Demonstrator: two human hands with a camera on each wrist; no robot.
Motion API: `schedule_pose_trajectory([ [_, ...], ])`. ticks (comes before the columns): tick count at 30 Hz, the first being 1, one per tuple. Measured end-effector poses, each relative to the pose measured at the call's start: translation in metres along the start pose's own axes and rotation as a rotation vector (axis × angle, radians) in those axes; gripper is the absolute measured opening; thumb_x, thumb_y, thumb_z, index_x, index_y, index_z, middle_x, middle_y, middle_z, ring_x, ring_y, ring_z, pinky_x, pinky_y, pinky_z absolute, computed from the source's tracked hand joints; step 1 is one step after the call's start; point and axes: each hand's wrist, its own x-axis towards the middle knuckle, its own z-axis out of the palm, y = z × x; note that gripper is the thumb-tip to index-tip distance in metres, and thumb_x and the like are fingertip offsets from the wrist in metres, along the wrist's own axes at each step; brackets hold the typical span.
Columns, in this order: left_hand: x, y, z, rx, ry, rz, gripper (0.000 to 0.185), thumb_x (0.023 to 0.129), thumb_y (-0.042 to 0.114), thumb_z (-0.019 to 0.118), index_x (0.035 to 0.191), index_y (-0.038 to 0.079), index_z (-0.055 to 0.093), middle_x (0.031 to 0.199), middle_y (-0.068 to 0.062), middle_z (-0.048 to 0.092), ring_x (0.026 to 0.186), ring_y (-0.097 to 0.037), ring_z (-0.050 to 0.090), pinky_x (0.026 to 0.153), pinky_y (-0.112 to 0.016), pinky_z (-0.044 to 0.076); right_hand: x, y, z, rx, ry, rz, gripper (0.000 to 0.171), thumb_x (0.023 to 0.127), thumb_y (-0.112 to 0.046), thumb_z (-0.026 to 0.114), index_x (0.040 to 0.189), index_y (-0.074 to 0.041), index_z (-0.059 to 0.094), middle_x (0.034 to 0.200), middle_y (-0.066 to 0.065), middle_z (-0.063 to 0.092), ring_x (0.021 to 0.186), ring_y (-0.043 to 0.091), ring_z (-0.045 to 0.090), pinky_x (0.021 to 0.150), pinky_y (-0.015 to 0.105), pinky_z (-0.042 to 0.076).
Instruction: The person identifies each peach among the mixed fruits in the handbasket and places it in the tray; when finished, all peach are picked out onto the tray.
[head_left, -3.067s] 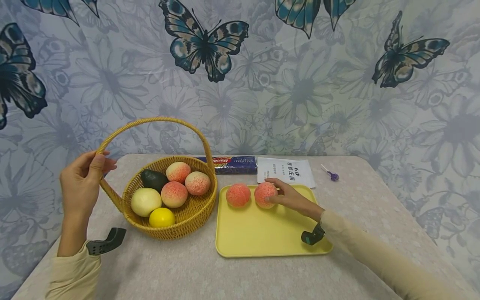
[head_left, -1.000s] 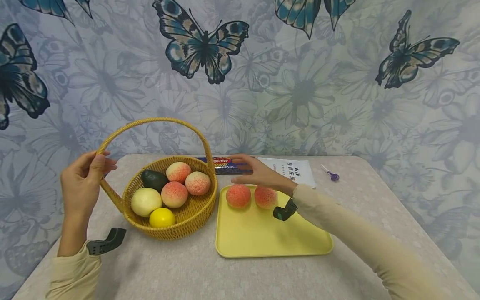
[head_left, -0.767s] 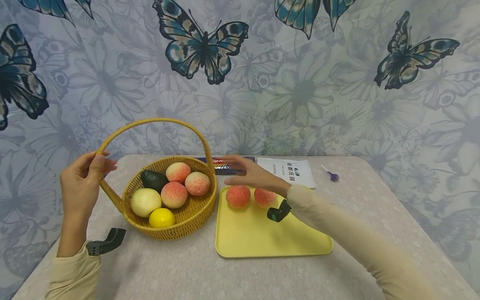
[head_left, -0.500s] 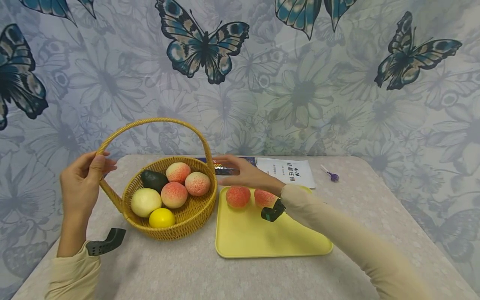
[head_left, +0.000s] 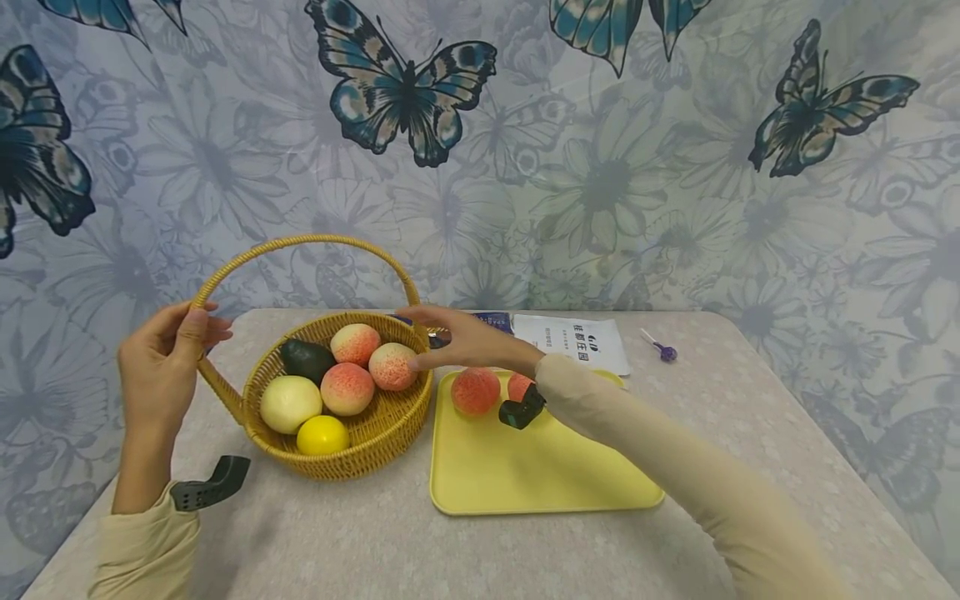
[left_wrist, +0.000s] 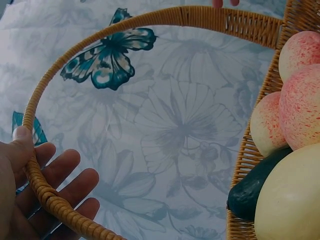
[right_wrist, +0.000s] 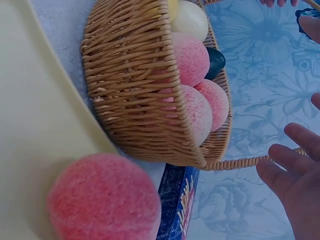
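A wicker basket (head_left: 345, 467) stands on the left, holding three peaches (head_left: 347, 389), a dark avocado (head_left: 306, 360), a pale round fruit (head_left: 291, 404) and a yellow fruit (head_left: 323, 435). My left hand (head_left: 161, 367) pinches the left side of its arched handle (head_left: 307, 240), the thumb in front and the fingers behind. At the basket's right rim, my right hand (head_left: 468, 340) reaches in beside the handle's right foot, thumb overlapping the rightmost peach in the head view. In the right wrist view its fingers (right_wrist: 295, 157) are spread and hold nothing.
A yellow tray (head_left: 540, 487) lies right of the basket with a red peach (head_left: 476, 392) and another peach (head_left: 519, 386) partly hidden by the right wrist camera. Behind are a blue spaghetti pack (head_left: 493, 321), a white printed packet (head_left: 592, 342) and a purple lollipop (head_left: 666, 352).
My right hand has let go of the right peach on the tray and moved left, past the other one, to the basket's right rim. The left hand stays on the handle.
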Motion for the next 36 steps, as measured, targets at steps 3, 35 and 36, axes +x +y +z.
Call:
schedule_pose_trajectory([
  [3, 0.000, 0.000, 0.000, 0.003, -0.003, -0.004, 0.027, 0.097, 0.018, 0.057, 0.113, -0.001, 0.067, 0.083, 0.014, 0.068, 0.077, 0.000, 0.067, 0.074, -0.007, 0.051, 0.005, -0.003, 0.001, -0.006, -0.006, 0.009, 0.069, 0.087, -0.029, 0.070, 0.147, -0.023, 0.037, 0.150, -0.005, 0.036, 0.137, 0.017, 0.035, 0.113, 0.045, 0.032],
  [35, -0.001, 0.001, 0.000, 0.004, -0.002, 0.024, 0.027, 0.096, 0.017, 0.057, 0.112, -0.003, 0.067, 0.082, 0.012, 0.068, 0.075, -0.002, 0.067, 0.072, -0.008, 0.052, 0.057, 0.002, 0.019, -0.241, -0.184, 0.104, 0.079, 0.085, -0.038, 0.071, 0.150, -0.016, 0.032, 0.155, 0.002, 0.028, 0.143, 0.019, 0.026, 0.114, 0.036, 0.031],
  [36, -0.001, 0.001, 0.000, 0.007, -0.002, 0.025, 0.027, 0.097, 0.017, 0.057, 0.112, -0.003, 0.067, 0.082, 0.013, 0.068, 0.075, -0.002, 0.067, 0.072, -0.008, 0.052, 0.059, 0.002, 0.020, -0.246, -0.188, 0.106, 0.079, 0.085, -0.037, 0.071, 0.150, -0.015, 0.032, 0.155, 0.002, 0.029, 0.143, 0.020, 0.027, 0.114, 0.036, 0.031],
])
